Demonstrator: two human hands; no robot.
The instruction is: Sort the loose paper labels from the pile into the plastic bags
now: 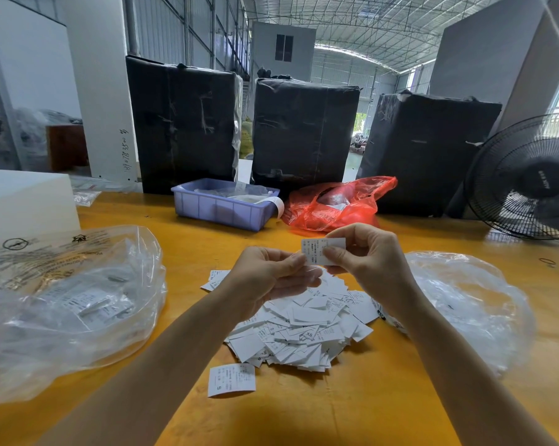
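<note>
both of my hands are up over the label pile [299, 329] on the yellow table [384, 381]. my right hand [365, 252] and left hand [271, 278] pinch one label [317, 251] between thumbs and fingers. clear plastic bags lie left [69, 304] and right [465, 304].
</note>
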